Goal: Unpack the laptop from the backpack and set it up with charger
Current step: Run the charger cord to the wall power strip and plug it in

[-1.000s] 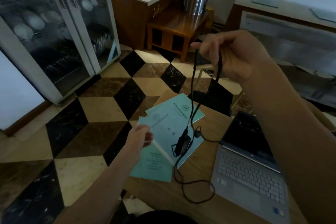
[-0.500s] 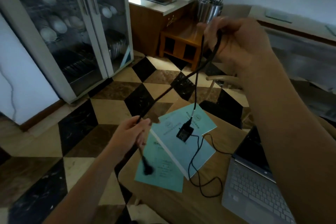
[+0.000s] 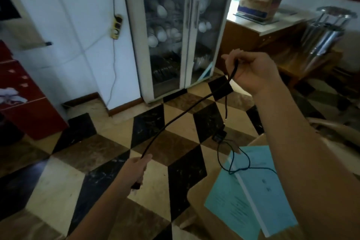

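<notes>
A black charger cable (image 3: 181, 115) stretches between both hands above the tiled floor. My left hand (image 3: 136, 165) grips the cable near its plug end, and the plug (image 3: 135, 186) pokes out below the fist. My right hand (image 3: 251, 70), raised higher, pinches the cable's bend. The black adapter brick (image 3: 219, 136) dangles under the right hand, with a thin cord (image 3: 236, 160) looping down over the blue booklets. The laptop and backpack are out of view.
Blue booklets (image 3: 251, 197) lie on the wooden table (image 3: 200, 197) at lower right. A yellow power strip (image 3: 116, 26) hangs on the white wall. A glass-door dish cabinet (image 3: 175, 31) stands behind, a red cabinet (image 3: 23, 99) at left, a cardboard box (image 3: 259, 4) on a counter.
The view has swung left, so the laptop has left the frame and the wall power strip appears. The adapter brick has lifted off the booklets. My left hand has slid down to the plug end.
</notes>
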